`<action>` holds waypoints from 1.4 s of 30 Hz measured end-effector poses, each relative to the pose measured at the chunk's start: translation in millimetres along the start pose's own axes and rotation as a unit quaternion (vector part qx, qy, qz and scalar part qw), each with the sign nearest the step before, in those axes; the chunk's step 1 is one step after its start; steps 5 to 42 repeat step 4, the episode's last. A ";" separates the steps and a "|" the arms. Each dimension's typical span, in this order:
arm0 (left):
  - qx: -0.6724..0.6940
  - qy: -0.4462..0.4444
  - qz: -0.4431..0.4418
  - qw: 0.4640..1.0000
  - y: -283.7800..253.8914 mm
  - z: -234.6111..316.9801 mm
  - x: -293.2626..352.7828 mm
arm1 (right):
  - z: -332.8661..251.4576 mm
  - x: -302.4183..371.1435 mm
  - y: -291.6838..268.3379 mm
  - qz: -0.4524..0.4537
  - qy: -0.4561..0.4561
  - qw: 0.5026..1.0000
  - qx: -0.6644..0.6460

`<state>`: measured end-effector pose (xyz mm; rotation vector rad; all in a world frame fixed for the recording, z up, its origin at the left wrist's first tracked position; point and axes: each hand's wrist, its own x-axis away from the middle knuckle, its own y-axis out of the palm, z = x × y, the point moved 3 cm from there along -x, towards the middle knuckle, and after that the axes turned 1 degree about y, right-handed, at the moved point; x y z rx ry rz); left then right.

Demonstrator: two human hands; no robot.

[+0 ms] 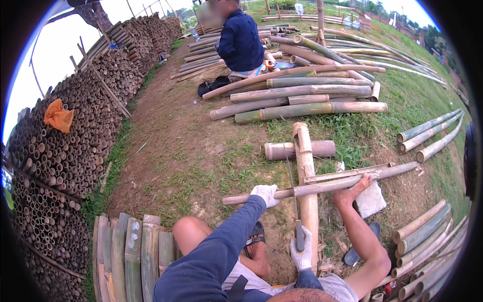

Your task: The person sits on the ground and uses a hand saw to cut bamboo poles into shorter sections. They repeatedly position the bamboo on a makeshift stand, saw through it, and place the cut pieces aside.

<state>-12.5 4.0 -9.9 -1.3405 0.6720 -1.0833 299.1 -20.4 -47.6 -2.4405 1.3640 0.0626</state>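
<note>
My left hand (265, 195), in a white glove, is closed around a thin bamboo pole (324, 187) near its left end. My right hand (302, 254), also gloved, grips the dark handle of a handsaw (290, 173). Its long narrow blade points away from me and crosses the pole just right of my left hand. A thick pale bamboo post (308, 214) lies under the pole. My bare right foot (353, 190) presses on the pole right of the post. A narrow split bamboo strip (349, 172) lies along the pole's far side.
A short bamboo log (322, 149) lies across under the post's far end. Bamboo poles (312, 109) lie ahead, near a seated person (241, 40) in navy. Stacked cut bamboo (65, 151) lines the left. A stone (371, 200) and a loose sandal (354, 255) are at right.
</note>
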 end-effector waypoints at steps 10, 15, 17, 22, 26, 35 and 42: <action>0.008 -0.006 -0.008 1.000 -3.4 1.2 1.2 | 4.3 -0.4 0.8 -0.002 -0.005 1.000 0.003; 0.008 -0.006 -0.008 1.000 -3.4 1.2 1.2 | 4.3 -0.4 0.8 -0.002 -0.005 1.000 0.003; 0.008 -0.006 -0.008 1.000 -3.4 1.2 1.2 | 4.3 -0.4 0.8 -0.002 -0.005 1.000 0.003; 0.008 -0.006 -0.008 1.000 -3.4 1.2 1.2 | 4.3 -0.4 0.8 -0.002 -0.005 1.000 0.003; 0.008 -0.006 -0.008 1.000 -3.4 1.2 1.2 | 4.3 -0.4 0.8 -0.002 -0.005 1.000 0.003; 0.008 -0.006 -0.008 1.000 -3.4 1.2 1.2 | 4.3 -0.4 0.8 -0.002 -0.005 1.000 0.003; 0.008 -0.006 -0.008 1.000 -3.4 1.2 1.2 | 4.3 -0.4 0.8 -0.002 -0.005 1.000 0.003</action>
